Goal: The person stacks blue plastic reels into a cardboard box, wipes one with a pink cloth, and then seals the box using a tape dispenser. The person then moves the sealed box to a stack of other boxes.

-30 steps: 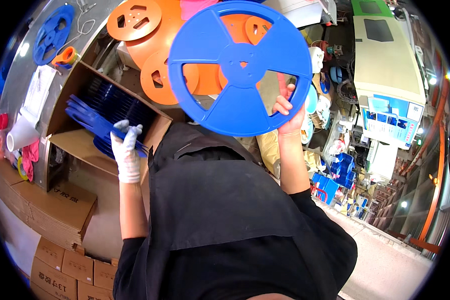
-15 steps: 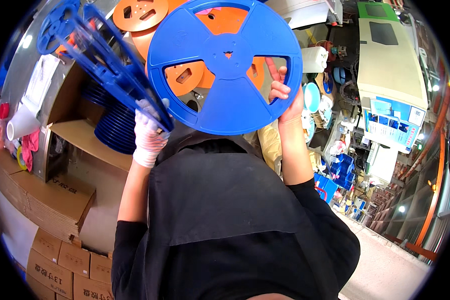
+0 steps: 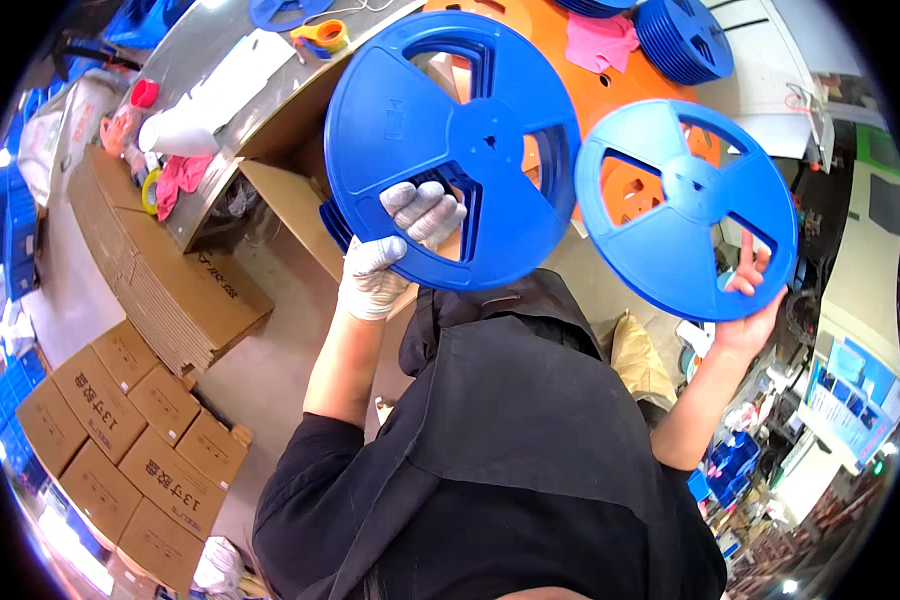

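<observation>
Gloved L hand (image 3: 372,268) grips blue reel stack (image 3: 470,150) & bare R hand (image 3: 750,328) grips single blue reel (image 3: 683,196) to its R

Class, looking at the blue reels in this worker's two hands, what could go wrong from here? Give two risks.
1. The gloved left hand holds several stacked blue reels near their lower edge, so one might slip or fan out.
2. The single blue reel in the bare right hand appears close beside that stack, so the rims could knock together.
</observation>
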`<state>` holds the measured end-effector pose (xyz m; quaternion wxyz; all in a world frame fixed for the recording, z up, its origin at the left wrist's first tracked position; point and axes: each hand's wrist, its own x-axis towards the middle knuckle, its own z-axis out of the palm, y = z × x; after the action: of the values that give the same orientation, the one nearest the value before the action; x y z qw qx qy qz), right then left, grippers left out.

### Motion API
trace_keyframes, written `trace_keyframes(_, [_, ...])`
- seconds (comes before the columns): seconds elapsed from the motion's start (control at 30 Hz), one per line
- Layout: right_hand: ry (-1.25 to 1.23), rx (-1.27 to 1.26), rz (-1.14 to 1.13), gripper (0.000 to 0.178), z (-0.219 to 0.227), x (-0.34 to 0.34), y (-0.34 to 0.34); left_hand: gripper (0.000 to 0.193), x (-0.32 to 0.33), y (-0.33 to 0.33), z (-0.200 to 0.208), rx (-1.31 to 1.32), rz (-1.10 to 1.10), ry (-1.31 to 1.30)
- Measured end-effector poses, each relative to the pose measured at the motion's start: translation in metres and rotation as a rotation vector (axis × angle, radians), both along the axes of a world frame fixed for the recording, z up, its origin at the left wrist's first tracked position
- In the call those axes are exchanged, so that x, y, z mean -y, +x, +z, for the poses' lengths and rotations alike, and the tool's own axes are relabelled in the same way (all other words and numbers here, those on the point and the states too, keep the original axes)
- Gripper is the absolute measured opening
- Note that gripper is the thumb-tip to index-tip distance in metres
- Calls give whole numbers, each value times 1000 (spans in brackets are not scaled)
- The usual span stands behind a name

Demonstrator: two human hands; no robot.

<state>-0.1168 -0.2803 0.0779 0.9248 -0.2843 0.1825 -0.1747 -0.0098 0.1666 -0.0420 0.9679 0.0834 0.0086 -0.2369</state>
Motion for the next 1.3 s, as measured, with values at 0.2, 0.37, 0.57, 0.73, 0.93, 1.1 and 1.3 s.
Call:
trace_keyframes(0.2, [80, 73, -48, 49, 16, 25, -19, 51, -2, -9, -14, -84, -19, -171])
trace_keyframes(0.37, [91, 100, -22, 45, 26, 31, -25, 47, 3, -9, -16, -59, -9, -195])
trace_keyframes(0.57, [110, 109, 23, 45, 31, 23, -17, 46, 3, -6, -12, -70, 6, -151])
trace_keyframes(0.73, [107, 126, 76, 46, 27, 22, -16, 47, 1, -9, -7, -132, -9, -82])
trace_keyframes(0.93, [-3, 84, 131, 47, 29, 15, -14, 55, 4, -11, 0, -49, -71, 12])
trace_keyframes(1.1, [-256, -271, 74, 57, 27, -66, 52, 63, 50, -13, 4, 387, -251, 774])
trace_keyframes(1.3, [91, -277, 172, 54, -9, -150, 119, 64, 85, -37, -26, 953, -26, 1377])
